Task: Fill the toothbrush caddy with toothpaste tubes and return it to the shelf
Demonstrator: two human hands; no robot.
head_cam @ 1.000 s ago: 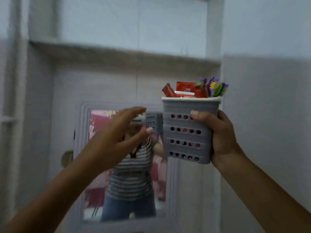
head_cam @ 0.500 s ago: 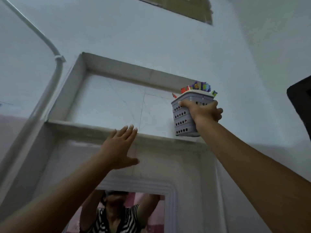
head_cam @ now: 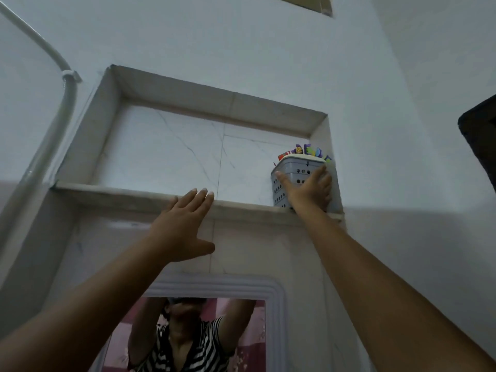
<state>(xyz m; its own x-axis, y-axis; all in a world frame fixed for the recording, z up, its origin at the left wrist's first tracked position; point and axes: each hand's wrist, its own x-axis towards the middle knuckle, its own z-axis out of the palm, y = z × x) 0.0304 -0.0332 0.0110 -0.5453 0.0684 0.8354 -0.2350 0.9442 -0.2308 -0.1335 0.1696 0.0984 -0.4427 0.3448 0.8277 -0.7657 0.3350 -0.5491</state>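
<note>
The grey perforated toothbrush caddy (head_cam: 292, 174) stands in the right corner of the recessed wall shelf (head_cam: 139, 193), high above me. Red and purple toothpaste tubes (head_cam: 306, 150) stick out of its top. My right hand (head_cam: 308, 190) is wrapped around the caddy's front, thumb on its left side, fingers on its right. My left hand (head_cam: 185, 224) is raised with fingers spread, flat against the shelf's front edge, holding nothing.
A white pipe (head_cam: 57, 114) runs down the wall left of the niche. A framed mirror (head_cam: 214, 331) hangs below the shelf and reflects a person in a striped shirt. A dark object (head_cam: 480, 140) juts in at the right edge.
My right hand has carried the caddy from chest height up and set it into the shelf's right corner. My left hand let go and rose to the shelf edge.
</note>
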